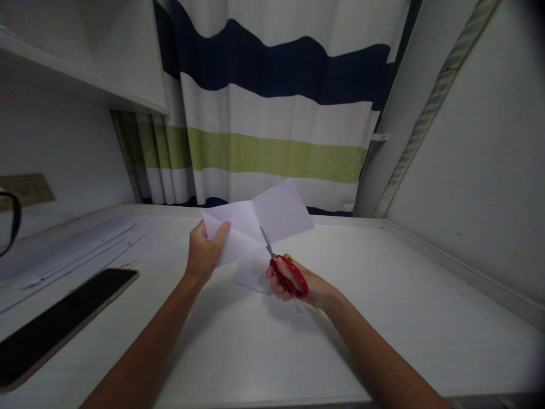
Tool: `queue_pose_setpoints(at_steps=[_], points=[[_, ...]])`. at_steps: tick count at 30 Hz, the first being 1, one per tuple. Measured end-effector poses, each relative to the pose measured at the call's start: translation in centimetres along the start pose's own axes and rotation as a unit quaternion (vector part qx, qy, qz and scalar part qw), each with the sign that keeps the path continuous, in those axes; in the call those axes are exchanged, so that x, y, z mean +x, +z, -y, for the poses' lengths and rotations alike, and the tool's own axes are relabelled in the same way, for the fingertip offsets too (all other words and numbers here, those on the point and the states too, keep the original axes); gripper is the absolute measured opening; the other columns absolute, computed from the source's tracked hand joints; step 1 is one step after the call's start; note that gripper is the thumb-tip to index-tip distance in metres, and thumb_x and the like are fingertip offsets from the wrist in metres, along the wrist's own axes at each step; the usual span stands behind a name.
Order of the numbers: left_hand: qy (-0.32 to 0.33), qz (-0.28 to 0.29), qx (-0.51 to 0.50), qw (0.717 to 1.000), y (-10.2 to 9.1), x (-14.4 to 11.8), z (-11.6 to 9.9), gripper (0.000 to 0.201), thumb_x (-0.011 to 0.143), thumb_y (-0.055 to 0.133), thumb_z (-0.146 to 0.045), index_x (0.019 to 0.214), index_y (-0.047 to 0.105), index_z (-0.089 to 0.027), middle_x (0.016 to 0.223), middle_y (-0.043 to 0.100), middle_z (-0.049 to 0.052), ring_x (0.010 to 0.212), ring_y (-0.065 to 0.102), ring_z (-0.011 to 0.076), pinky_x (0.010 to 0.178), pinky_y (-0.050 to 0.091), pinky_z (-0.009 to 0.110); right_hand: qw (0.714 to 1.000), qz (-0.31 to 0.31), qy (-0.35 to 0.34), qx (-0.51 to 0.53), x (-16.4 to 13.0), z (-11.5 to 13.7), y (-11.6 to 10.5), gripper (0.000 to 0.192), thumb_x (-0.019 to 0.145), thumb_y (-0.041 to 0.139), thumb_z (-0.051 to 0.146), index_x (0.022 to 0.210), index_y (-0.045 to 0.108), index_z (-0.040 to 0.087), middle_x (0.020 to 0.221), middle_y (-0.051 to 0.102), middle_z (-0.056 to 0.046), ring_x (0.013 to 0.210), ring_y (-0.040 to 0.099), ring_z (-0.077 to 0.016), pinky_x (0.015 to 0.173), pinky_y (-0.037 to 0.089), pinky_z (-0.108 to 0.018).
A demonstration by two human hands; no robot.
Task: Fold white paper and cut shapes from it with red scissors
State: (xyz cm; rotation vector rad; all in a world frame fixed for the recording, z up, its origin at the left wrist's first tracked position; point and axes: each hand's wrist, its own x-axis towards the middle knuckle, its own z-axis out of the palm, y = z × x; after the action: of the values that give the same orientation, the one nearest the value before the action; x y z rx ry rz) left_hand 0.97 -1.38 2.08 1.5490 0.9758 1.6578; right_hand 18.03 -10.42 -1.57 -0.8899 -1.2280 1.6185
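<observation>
A creased sheet of white paper (283,210) is held up above the desk, partly cut, with a lower piece hanging down. My left hand (205,250) pinches its left side, thumb on top. My right hand (298,284) grips red-handled scissors (293,276), fingers through the loops. The scissors' blades point up and to the left and lie at the cut in the middle of the paper. Whether the blades are fully closed is hard to make out. A small yellow thing (288,257) shows just behind the scissors' handle.
A black-screened phone (63,321) lies on the white desk (264,352) at the left. A striped curtain (272,113) hangs behind the desk. Walls stand on both sides, with a shelf (76,74) at upper left and a dark loop (15,221) at the left edge.
</observation>
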Motion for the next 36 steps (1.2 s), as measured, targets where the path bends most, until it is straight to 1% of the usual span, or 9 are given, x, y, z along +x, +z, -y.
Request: queue_pose_setpoints(at_steps=[3,8,13,20,27,33,36], points=[[-0.002,-0.014,0.013,1.0,0.05,-0.09,-0.05,0.027,0.061,0.056,-0.035,0.074,0.058,-0.011,0.069,0.061,0.005,0.059,0.056,0.0155,0.05,0.044,0.023,1.0,0.005,-0.005,0.006,0.04,-0.03,0.01,0.037,0.077,0.039,0.047,0.082,0.049,0.012,0.052,0.042,0.003,0.042,0.035,-0.0043,0.038,0.022,-0.018],[-0.001,-0.015,0.043,0.999,0.01,-0.14,-0.26,0.024,0.061,0.056,-0.034,0.064,0.058,-0.011,0.062,0.06,0.004,0.053,0.054,0.0139,0.046,0.041,0.022,1.0,0.014,-0.014,0.006,0.02,0.0,0.06,0.036,0.078,0.039,0.045,0.082,0.049,0.011,0.053,0.043,0.002,0.041,0.035,-0.0038,0.038,0.02,-0.019],[0.002,-0.03,0.076,0.997,-0.01,-0.26,-0.61,0.023,0.061,0.055,-0.034,0.059,0.056,-0.011,0.058,0.059,0.003,0.051,0.054,0.014,0.044,0.041,0.022,0.999,0.025,-0.017,0.018,0.12,-0.12,0.04,0.035,0.079,0.037,0.045,0.081,0.049,0.012,0.052,0.043,0.002,0.04,0.035,-0.0038,0.038,0.02,-0.019],[0.012,-0.03,0.087,0.996,0.05,-0.36,-0.66,0.024,0.061,0.054,-0.036,0.061,0.057,-0.011,0.061,0.061,0.004,0.054,0.056,0.016,0.044,0.041,0.022,0.999,0.027,-0.02,0.021,0.27,-0.52,-0.22,0.033,0.079,0.038,0.044,0.081,0.049,0.012,0.051,0.043,0.003,0.041,0.035,-0.0035,0.038,0.02,-0.018],[0.017,-0.026,0.094,0.995,0.01,-0.35,-0.56,0.025,0.062,0.054,-0.036,0.06,0.056,-0.011,0.06,0.06,0.004,0.053,0.055,0.0149,0.043,0.04,0.021,1.0,0.006,-0.015,0.012,0.27,-0.47,-0.11,0.034,0.077,0.04,0.045,0.076,0.049,0.012,0.05,0.041,0.003,0.041,0.035,-0.0041,0.038,0.021,-0.018],[0.018,-0.03,0.092,0.995,0.02,-0.34,-0.49,0.025,0.062,0.054,-0.036,0.059,0.056,-0.012,0.058,0.059,0.003,0.05,0.053,0.0136,0.042,0.039,0.02,1.0,0.009,-0.019,-0.002,0.21,-0.43,-0.02,0.035,0.078,0.039,0.046,0.075,0.049,0.012,0.048,0.042,0.003,0.038,0.035,-0.0039,0.038,0.022,-0.018],[0.017,-0.029,0.104,0.994,0.01,-0.38,-0.67,0.024,0.061,0.054,-0.036,0.058,0.055,-0.012,0.057,0.058,0.002,0.05,0.053,0.0139,0.042,0.039,0.021,1.0,-0.004,-0.017,-0.018,0.25,-0.49,-0.02,0.037,0.077,0.039,0.048,0.074,0.049,0.012,0.046,0.042,0.004,0.036,0.036,-0.0041,0.036,0.022,-0.018]])
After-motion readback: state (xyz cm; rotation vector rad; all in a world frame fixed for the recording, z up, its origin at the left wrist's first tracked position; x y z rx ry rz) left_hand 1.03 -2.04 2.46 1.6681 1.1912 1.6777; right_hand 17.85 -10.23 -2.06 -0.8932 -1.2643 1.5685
